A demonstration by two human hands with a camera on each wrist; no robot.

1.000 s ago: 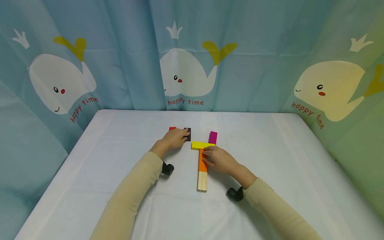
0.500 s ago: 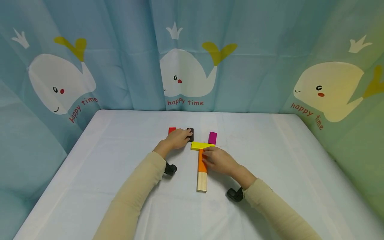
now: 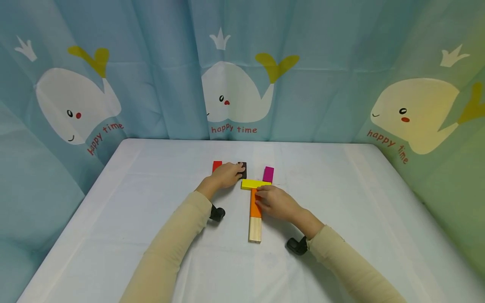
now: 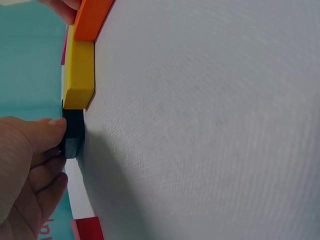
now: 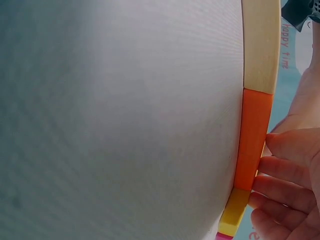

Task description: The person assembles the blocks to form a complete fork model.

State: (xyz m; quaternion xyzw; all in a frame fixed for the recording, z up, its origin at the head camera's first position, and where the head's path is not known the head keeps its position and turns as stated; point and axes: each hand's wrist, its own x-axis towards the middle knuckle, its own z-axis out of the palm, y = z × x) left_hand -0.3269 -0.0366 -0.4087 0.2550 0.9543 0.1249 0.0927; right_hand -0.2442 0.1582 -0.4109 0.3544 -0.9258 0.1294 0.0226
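Note:
My left hand (image 3: 226, 174) pinches a black block (image 4: 75, 125) between thumb and fingers at the far side of the layout. In the left wrist view, that block's end meets the left end of the yellow block (image 3: 251, 184). An orange block (image 3: 254, 204) runs toward me from the yellow one, followed by a plain wooden block (image 3: 255, 230). My right hand (image 3: 278, 203) lies along the right side of the orange block; in the right wrist view its extended fingertips touch the orange and yellow blocks. A magenta block (image 3: 268, 174) stands off the yellow block's far right end.
A red block (image 3: 217, 164) lies left of the black one, partly behind my left hand. The white-covered table (image 3: 341, 189) ends at a blue curtain (image 3: 322, 105) with whale prints. A black wrist camera (image 3: 217, 213) hangs under my left wrist, another camera (image 3: 297, 246) under my right.
My left hand has slid the black block to the right, up to the yellow block, leaving more of the red block showing. The right hand has stayed in place.

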